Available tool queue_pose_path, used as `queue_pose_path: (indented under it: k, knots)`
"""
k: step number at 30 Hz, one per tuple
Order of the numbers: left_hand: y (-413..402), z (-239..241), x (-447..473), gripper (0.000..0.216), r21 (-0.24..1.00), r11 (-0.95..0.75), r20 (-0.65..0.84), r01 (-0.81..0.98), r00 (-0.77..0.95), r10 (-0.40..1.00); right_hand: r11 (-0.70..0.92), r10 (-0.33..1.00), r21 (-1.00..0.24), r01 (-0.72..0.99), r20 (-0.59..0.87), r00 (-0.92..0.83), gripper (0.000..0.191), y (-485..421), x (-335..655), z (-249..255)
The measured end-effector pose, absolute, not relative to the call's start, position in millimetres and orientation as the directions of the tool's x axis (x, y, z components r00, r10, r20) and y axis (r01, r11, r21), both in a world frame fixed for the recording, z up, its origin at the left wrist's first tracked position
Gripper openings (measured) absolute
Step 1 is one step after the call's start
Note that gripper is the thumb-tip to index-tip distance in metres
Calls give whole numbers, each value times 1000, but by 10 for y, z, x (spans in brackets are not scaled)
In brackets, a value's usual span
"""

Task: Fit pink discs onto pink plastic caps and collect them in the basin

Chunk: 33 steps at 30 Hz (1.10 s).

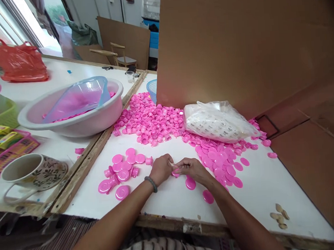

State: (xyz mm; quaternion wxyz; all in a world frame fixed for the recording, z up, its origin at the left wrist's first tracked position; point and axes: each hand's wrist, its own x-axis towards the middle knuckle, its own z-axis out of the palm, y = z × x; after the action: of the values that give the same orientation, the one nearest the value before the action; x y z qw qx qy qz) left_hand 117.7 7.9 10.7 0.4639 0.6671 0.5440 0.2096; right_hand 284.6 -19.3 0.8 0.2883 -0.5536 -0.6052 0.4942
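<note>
My left hand and my right hand meet over the white table, fingers pinched together on a small pink plastic piece between them. A beaded bracelet sits on my left wrist. Flat pink discs lie in a loose group left of my hands, and more discs spread to the right. Two single discs lie just below my right hand. A heap of small pink caps fills the table behind my hands.
A clear bag of white parts rests on the pink pieces. A white basin holds a blue scoop. A mug, coloured boxes and a red bag sit left. Brown board walls the right. Shells lie near the front edge.
</note>
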Motion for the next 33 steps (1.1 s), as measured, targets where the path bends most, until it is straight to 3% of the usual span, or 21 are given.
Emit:
queue_pose_path:
  k: [3, 7, 11, 15, 19, 23, 28, 33]
  knots:
    - [-27, 248, 918, 4, 730, -145, -53, 668, 267, 962, 34, 980, -870, 492, -69, -189, 27, 14, 2803, 91]
    - [-62, 411, 471, 12, 525, -101, 17, 845, 108, 994, 259, 963, -630, 733, 232, -141, 22, 505, 2666, 45]
    - [-54, 405, 258, 13, 392, -123, 146, 912, 70, 987, 341, 939, -468, 815, 215, -269, 19, 827, 2534, -75]
    - [-144, 319, 343, 18, 357, -255, 288, 899, 154, 945, 315, 948, -455, 833, 184, -258, 14, 722, 2579, -67]
    - [-87, 297, 513, 21, 340, -331, 320, 880, 223, 921, 291, 957, -422, 859, 139, -255, 9, 420, 2780, 55]
    - [318, 301, 517, 35, 274, -248, 324, 929, 154, 933, 302, 953, -418, 857, 144, -266, 8, 143, 2889, 85]
    - [654, 274, 301, 29, 185, -119, 136, 975, 94, 986, 390, 921, -473, 790, 207, -331, 12, -78, 2836, -45]
    - [365, 306, 352, 20, 151, -179, 222, 972, 143, 964, 461, 887, -508, 727, 274, -372, 23, -168, 2865, -95]
